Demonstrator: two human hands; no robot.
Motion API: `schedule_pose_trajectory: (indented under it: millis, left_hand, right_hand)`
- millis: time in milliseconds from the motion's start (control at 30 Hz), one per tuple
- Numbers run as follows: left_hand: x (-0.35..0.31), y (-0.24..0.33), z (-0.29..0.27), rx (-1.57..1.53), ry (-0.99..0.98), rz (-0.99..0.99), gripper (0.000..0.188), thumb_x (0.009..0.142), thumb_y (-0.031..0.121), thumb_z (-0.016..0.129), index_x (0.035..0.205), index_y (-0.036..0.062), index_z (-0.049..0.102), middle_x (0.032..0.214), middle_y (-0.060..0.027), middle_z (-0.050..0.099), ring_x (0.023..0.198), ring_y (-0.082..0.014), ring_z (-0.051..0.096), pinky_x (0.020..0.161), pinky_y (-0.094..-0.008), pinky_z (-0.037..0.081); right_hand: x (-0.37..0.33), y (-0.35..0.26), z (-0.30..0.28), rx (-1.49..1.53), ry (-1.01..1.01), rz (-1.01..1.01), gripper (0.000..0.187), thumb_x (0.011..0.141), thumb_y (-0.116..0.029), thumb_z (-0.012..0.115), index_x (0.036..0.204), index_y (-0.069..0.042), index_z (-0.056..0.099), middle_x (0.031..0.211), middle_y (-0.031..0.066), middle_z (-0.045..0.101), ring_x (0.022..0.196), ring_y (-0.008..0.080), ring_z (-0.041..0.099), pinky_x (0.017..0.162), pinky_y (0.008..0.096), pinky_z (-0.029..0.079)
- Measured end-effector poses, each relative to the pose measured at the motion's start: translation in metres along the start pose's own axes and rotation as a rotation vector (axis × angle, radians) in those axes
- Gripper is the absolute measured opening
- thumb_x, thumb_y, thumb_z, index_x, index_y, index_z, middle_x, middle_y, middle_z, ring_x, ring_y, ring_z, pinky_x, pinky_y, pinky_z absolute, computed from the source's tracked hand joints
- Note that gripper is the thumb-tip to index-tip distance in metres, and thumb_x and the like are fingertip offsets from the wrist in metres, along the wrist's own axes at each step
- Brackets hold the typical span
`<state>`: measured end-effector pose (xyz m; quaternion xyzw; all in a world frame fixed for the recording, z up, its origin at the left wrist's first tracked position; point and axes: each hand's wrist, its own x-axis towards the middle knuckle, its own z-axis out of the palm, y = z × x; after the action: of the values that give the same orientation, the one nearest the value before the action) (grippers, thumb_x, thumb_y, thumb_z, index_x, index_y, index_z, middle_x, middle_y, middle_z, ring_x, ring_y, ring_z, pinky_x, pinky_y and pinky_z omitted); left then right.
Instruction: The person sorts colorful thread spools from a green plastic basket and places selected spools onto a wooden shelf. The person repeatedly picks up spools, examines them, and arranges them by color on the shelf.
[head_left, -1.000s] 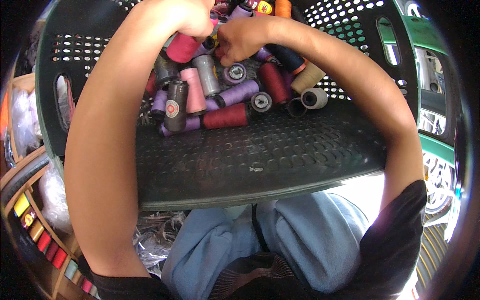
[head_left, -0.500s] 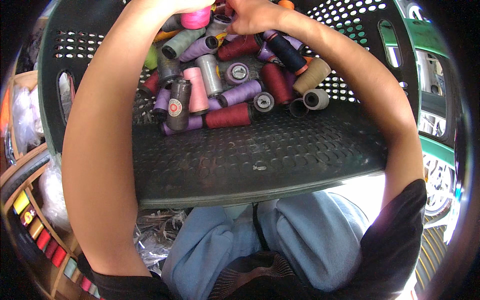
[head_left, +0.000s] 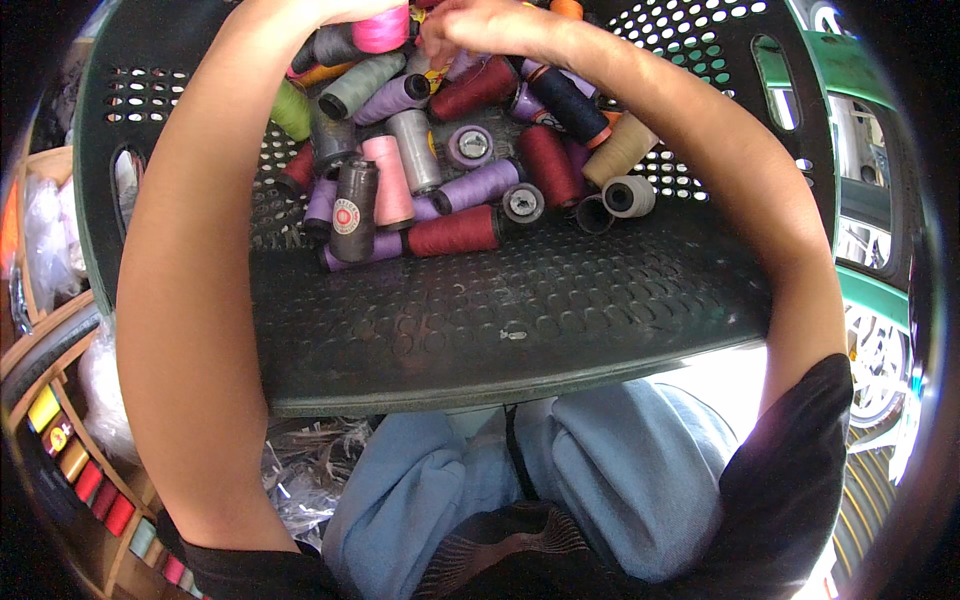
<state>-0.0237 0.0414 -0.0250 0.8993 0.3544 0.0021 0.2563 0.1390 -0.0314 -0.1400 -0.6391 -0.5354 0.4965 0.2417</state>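
At the top edge my left hand (head_left: 345,8) is partly cut off by the frame. It is closed on a hot pink thread spool (head_left: 382,30) held over the pile. Beside it, my right hand (head_left: 458,27) has its fingers bent downward and together; whatever is between them cannot be made out. Under the hands lie many thread spools: a grey-green spool (head_left: 363,85), a dark red spool (head_left: 473,88), a light pink spool (head_left: 388,182), a navy spool (head_left: 568,105) and a purple spool (head_left: 478,186). All rest in a black perforated plastic basket (head_left: 500,345).
The basket's near rim spans above my blue-trousered legs (head_left: 640,470). Crumpled clear plastic (head_left: 305,475) lies below it on the left. A wooden rack (head_left: 110,540) with coloured spools stands at the far left. Green framework (head_left: 870,295) and a spoked wheel (head_left: 878,370) show at the right.
Both hands have shifted slightly left, the pink spool moving with the left one. The right hand's fingers have drawn closer to the pink spool. More of the dark grey and green spools shows.
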Motion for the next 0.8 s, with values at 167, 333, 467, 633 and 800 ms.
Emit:
schedule_pose_trajectory:
  millis: [167,333,467,633,800]
  left_hand:
    - [-0.013,0.006,-0.016,0.001,-0.019,-0.112,0.025,0.077,0.009,0.067,0.100,-0.0022,0.067,0.090,-0.0208,0.072,0.086,-0.0273,0.070,0.074,-0.0385,0.054]
    - [-0.005,0.020,-0.021,-0.059,-0.085,-0.193,0.017,0.070,0.006,0.075,0.083,-0.0035,0.071,0.074,-0.0147,0.070,0.069,-0.0209,0.067,0.062,-0.0347,0.053]
    - [0.010,-0.016,-0.019,-0.116,-0.189,-0.257,0.021,0.068,0.002,0.080,0.088,-0.0027,0.076,0.075,-0.0088,0.072,0.071,-0.0214,0.068,0.066,-0.0338,0.055]
    - [0.023,-0.011,-0.008,-0.225,-0.335,-0.073,0.042,0.069,-0.004,0.077,0.111,0.0013,0.076,0.099,-0.0090,0.076,0.096,-0.0234,0.068,0.085,-0.0353,0.054]
    - [0.003,-0.008,-0.023,-0.368,-0.260,-0.097,0.052,0.071,-0.012,0.072,0.122,0.0009,0.071,0.113,-0.0111,0.073,0.104,-0.0236,0.067,0.090,-0.0342,0.054]
  right_hand:
    - [0.001,-0.037,-0.024,0.141,-0.029,-0.058,0.028,0.092,-0.030,0.059,0.082,-0.006,0.070,0.076,0.0003,0.064,0.071,0.0177,0.063,0.066,0.0367,0.052]
    - [-0.017,-0.051,-0.060,-0.495,0.392,-0.338,0.032,0.087,-0.030,0.065,0.093,0.001,0.074,0.082,0.0180,0.074,0.077,0.0305,0.072,0.073,0.0428,0.055]
    - [-0.003,-0.055,-0.059,-0.585,0.413,-0.473,0.028,0.086,-0.023,0.064,0.096,0.000,0.074,0.084,0.0230,0.073,0.083,0.0335,0.073,0.077,0.0433,0.056]
    - [-0.014,-0.034,-0.068,-0.494,0.427,-0.453,0.016,0.090,-0.012,0.063,0.092,-0.001,0.075,0.082,0.0180,0.074,0.080,0.0261,0.073,0.077,0.0383,0.056]
    - [0.024,-0.007,-0.073,-0.082,0.329,-0.390,0.013,0.094,-0.009,0.070,0.097,0.001,0.077,0.087,0.0095,0.077,0.081,0.0163,0.070,0.078,0.0331,0.057]
